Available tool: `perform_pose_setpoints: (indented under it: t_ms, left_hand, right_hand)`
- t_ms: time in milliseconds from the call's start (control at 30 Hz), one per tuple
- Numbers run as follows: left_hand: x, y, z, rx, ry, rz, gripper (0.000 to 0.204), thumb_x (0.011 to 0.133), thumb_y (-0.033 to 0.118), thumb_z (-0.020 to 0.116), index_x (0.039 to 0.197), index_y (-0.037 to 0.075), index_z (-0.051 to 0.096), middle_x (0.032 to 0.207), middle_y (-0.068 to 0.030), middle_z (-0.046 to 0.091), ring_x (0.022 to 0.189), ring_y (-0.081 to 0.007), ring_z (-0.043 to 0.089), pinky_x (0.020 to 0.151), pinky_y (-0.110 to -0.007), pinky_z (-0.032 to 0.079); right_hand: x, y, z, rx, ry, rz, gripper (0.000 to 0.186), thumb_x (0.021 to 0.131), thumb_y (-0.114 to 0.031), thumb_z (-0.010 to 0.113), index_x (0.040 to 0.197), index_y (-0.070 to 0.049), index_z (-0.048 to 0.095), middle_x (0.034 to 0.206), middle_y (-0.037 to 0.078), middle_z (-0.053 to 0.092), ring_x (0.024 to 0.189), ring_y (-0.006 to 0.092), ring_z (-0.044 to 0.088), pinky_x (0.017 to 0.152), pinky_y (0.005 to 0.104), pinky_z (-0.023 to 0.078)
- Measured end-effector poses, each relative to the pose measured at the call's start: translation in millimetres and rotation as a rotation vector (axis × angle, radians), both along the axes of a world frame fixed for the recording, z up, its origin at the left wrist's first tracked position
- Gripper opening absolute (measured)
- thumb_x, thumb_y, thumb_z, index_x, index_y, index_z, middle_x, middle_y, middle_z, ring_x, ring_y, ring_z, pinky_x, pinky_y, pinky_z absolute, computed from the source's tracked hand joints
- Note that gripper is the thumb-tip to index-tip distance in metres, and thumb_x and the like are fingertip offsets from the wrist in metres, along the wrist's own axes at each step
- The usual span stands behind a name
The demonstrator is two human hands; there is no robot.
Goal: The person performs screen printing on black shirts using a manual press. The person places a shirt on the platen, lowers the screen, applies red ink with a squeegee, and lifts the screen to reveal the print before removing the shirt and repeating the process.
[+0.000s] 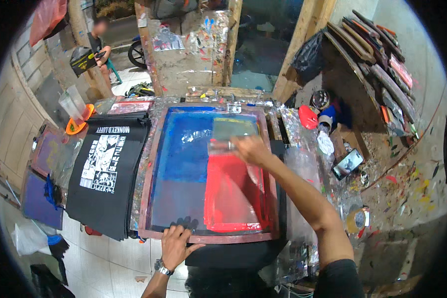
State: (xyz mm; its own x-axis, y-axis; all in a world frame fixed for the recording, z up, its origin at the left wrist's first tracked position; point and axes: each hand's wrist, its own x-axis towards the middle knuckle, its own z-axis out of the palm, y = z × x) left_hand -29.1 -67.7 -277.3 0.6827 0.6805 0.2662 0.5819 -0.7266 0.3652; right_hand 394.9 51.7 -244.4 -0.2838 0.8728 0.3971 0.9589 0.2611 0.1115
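While the left hand (175, 243) lies at the near rail of a reddish-brown, rectangular screen frame (233, 238), its fingers rest over the rail and its thumb stretches wide to the right. Around that wrist is a silver metal watch (164, 267). The right hand (252, 150) closes on a flat, motion-blurred squeegee (219, 146) at the far end of a glossy, bright red ink patch (231, 196).

The frame sits on the paint-spattered worktop (290, 120). Its mesh shows 4 main areas: blue at the upper left, dull grey-purple at the lower left, greenish-grey at the upper right, and the red ink at the lower right.

Just left of the frame lies a stack of black fabric pieces (104, 164), the top 1 printed with white panels. Beyond it, 1 oval orange dish (78, 121) holds clear plastic cups (74, 103). To the right of the frame are a phone with a lit screen (348, 164) and, nearer the person, a roll of yellowish tape (356, 220). Beyond the doorway, 1 other person (102, 52) sits.
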Motion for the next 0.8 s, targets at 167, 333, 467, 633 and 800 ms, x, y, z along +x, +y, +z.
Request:
perform_pose_setpoints:
  t_ms: [167,333,467,633,800]
  left_hand:
    - [0.9,-0.2,7.4,-0.015,0.068,0.006,0.051,0.066,0.052,0.089,0.083,0.009,0.066,0.085,-0.0053,0.054,0.086,-0.0279,0.053,0.076,-0.042,0.039]
    - [-14.6,-5.2,-8.5,-0.032,0.062,0.019,0.05,0.066,0.05,0.09,0.083,0.009,0.068,0.084,-0.0055,0.055,0.086,-0.027,0.055,0.075,-0.041,0.039]
    - [-8.2,-4.3,2.7,-0.055,-0.013,0.0,0.048,0.068,0.046,0.09,0.083,0.007,0.068,0.085,-0.0068,0.056,0.085,-0.0286,0.056,0.075,-0.042,0.041]
    - [11.5,-8.6,17.3,-0.001,-0.092,-0.027,0.047,0.068,0.042,0.091,0.084,0.005,0.067,0.084,-0.0085,0.058,0.085,-0.0307,0.057,0.075,-0.043,0.042]
    - [-12.2,-2.4,67.4,0.075,-0.089,0.015,0.048,0.07,0.045,0.09,0.084,0.005,0.068,0.082,-0.0082,0.06,0.084,-0.0294,0.059,0.077,-0.043,0.042]
  right_hand:
    - [-13.6,2.9,0.2,0.07,0.02,-0.262,0.051,0.092,-0.054,0.068,0.111,-0.007,0.061,0.077,0.016,0.072,0.07,0.0353,0.071,0.062,0.051,0.054]
    - [-78.2,-96.1,-7.3,-0.071,0.051,-0.23,0.047,0.086,-0.043,0.073,0.112,-0.006,0.059,0.08,0.009,0.068,0.062,0.0286,0.069,0.053,0.0411,0.053]
    - [-125.1,-194.0,1.4,-0.262,0.124,-0.194,0.035,0.087,-0.037,0.07,0.103,-0.008,0.057,0.077,0.008,0.066,0.066,0.0261,0.071,0.056,0.0427,0.055]
    - [-143.2,-239.6,12.8,-0.21,0.163,-0.259,0.045,0.084,-0.046,0.077,0.096,-0.008,0.057,0.081,0.007,0.066,0.077,0.0271,0.072,0.074,0.0455,0.054]
    - [-175.1,-234.5,67.0,0.19,0.234,-0.351,0.059,0.076,-0.062,0.08,0.095,-0.008,0.065,0.088,0.007,0.059,0.088,0.0248,0.059,0.103,0.0616,0.033]
